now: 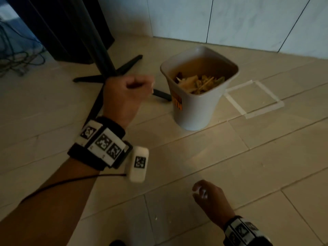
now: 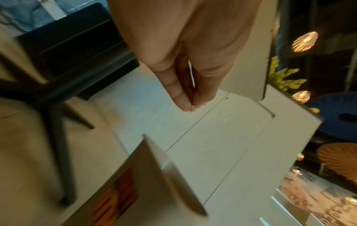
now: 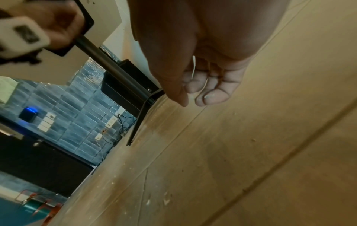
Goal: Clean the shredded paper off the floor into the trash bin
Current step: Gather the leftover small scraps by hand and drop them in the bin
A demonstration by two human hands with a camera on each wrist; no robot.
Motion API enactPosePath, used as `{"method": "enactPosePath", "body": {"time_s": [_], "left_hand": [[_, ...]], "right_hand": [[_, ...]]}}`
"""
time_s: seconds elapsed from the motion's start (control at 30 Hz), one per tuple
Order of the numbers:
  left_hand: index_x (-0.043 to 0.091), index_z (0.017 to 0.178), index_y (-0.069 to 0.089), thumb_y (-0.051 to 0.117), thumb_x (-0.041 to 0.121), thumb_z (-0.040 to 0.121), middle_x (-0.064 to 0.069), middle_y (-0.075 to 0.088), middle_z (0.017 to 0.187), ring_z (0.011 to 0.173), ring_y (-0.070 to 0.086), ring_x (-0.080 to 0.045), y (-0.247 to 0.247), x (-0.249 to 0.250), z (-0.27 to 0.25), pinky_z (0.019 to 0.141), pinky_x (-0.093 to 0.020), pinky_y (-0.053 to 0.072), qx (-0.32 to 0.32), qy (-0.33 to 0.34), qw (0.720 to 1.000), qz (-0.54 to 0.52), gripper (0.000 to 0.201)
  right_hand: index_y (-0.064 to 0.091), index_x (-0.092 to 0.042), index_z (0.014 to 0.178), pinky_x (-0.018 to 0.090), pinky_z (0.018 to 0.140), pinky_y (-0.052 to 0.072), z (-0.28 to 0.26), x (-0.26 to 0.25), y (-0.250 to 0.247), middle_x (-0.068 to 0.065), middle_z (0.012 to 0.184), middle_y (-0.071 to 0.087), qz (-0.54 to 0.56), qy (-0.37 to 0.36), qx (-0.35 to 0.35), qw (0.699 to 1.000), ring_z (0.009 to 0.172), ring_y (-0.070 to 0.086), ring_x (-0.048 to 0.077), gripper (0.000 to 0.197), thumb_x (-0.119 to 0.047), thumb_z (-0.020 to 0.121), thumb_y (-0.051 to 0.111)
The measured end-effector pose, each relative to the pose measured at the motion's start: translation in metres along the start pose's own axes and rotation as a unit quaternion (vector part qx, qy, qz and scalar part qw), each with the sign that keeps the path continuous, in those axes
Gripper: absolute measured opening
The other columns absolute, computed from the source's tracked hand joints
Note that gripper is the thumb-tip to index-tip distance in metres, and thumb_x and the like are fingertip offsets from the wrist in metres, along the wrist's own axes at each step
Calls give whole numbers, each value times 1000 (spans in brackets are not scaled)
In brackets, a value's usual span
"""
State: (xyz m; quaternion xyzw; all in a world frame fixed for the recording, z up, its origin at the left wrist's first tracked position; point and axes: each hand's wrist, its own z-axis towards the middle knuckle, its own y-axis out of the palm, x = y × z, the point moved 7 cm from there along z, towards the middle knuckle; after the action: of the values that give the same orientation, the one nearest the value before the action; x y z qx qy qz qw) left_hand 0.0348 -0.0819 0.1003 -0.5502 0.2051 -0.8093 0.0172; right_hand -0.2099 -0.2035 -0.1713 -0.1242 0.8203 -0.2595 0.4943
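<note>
Bin and scraps

White bin (image 1: pixel 195 110) upright on floor, heaped with paper strips (image 1: pixel 198 83); a thin white shred (image 3: pixel 193 67) sits in my right hand (image 3: pixel 193 61).

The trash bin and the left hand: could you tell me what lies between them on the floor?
In the head view, the tip of a black stand leg lies between the left hand and the trash bin; otherwise bare floor tile.

Right hand (image 3: pixel 195 61) above tan tiled floor (image 3: pixel 241 152), fingers (image 3: pixel 214 96) curled over thin white paper strip (image 3: pixel 193 67). Small white paper bits (image 3: pixel 166 201) scattered on floor. Left hand (image 3: pixel 56 26) blurred, upper left.
</note>
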Motion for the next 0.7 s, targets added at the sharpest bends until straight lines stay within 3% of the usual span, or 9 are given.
{"method": "enactPosePath", "body": {"time_s": [0.07, 0.17, 0.27, 0.3, 0.37, 0.47, 0.53, 0.63, 0.7], "left_hand": [[13, 96, 76, 74, 15, 82, 5, 74, 88, 84, 70, -4, 4, 30, 24, 80, -21, 56, 27, 54, 998, -1, 15], [21, 94, 75, 73, 21, 81, 10, 74, 86, 81, 70, -1, 26, 58, 49, 78, -22, 57, 58, 123, 991, 2, 13], [21, 90, 76, 72, 20, 81, 8, 73, 84, 76, 68, 1, 62, 71, 62, 72, -16, 54, 77, 189, 979, 21, 10], [19, 91, 76, 70, 19, 82, 5, 73, 86, 77, 68, 0, 77, 69, 65, 73, -14, 53, 61, 204, 976, 44, 11], [17, 101, 74, 66, 16, 87, -1, 73, 99, 89, 67, -6, 116, 54, 71, 83, -21, 55, -60, 190, 967, 158, 16], [13, 118, 67, 59, 14, 91, -10, 66, 121, 113, 60, -25, 153, 13, 64, 99, -41, 49, -263, 102, 889, 360, 28], [13, 117, 67, 56, 18, 92, -10, 66, 120, 113, 59, -27, 154, 2, 60, 98, -41, 48, -291, 72, 883, 362, 27], [21, 105, 74, 54, 25, 94, -1, 72, 106, 100, 64, -21, 146, -3, 62, 92, -43, 53, -252, 82, 898, 351, 23], [18, 94, 75, 57, 28, 92, 1, 72, 92, 89, 65, -17, 138, -5, 61, 88, -42, 56, -230, 80, 915, 322, 21]], "right_hand": [[61, -31, 89, 17, 65, 41, 3, -5, -1, -8, 76, 56, 2, -2, -3, 1000, 70, 53, 4, 20, -11, 83, 60], [57, -34, 81, 15, 62, 38, 9, -11, -1, -8, 75, 54, 7, -12, -2, 1000, 68, 50, 4, 29, -5, 77, 56], [52, -39, 77, 16, 63, 36, 13, -13, -1, -8, 77, 52, 13, -24, -10, 1000, 70, 50, 6, 33, -7, 76, 56], [53, -39, 79, 17, 64, 37, 15, -14, -1, -9, 78, 51, 16, -24, -17, 999, 71, 50, 6, 32, -7, 76, 56], [55, -36, 82, 20, 65, 38, 17, -14, -4, -10, 80, 50, 22, -26, -22, 999, 71, 49, 6, 30, -7, 75, 55], [58, -35, 88, 25, 67, 45, 20, -12, -11, -9, 87, 51, 28, -27, -26, 999, 75, 53, 8, 34, -5, 74, 52], [60, -35, 93, 25, 71, 48, 26, -10, -15, -10, 95, 53, 26, -27, -27, 999, 81, 56, 9, 39, -2, 76, 48], [63, -33, 99, 26, 80, 48, 33, -7, -26, -6, 105, 58, 22, -31, -8, 999, 92, 58, 12, 42, 0, 80, 46], [65, -31, 102, 24, 79, 47, 37, -7, -35, -6, 106, 59, 20, -35, 10, 999, 92, 58, 12, 39, 0, 84, 49]]}}
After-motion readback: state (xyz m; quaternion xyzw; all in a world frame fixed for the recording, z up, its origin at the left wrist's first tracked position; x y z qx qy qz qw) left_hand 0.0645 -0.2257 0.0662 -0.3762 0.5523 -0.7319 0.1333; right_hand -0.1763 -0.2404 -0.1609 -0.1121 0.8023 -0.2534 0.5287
